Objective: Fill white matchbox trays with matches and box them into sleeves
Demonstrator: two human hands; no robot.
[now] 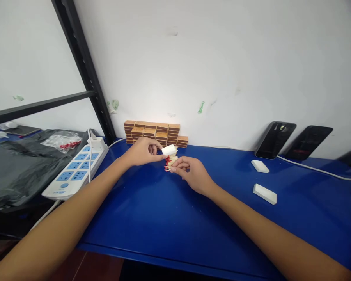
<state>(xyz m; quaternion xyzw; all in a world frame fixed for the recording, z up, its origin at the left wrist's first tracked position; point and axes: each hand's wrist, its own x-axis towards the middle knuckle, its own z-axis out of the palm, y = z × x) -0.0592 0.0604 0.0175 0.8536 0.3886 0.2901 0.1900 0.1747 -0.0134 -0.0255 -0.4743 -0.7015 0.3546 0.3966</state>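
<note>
In my left hand [144, 151], thumb and fingers pinch the left end of a small white matchbox tray [169, 150], held tilted above a pile of matches [171, 160]. The matches have red heads, mostly toward the left, and pale sticks. My right hand [190, 171] is closed at the near right side of the pile, its thumb and fingertips pinching matches there. How many it grips cannot be made out. Right behind the pile, stacked brown matchboxes [152, 132] stand against the wall.
Two more white trays [260, 166] lie on the blue table [163, 218] at the right. Two phones [276, 139] lean on the wall behind them, with a white cable [318, 171]. At the left are a power strip [76, 168], black plastic bag [23, 164] and black metal post [87, 70].
</note>
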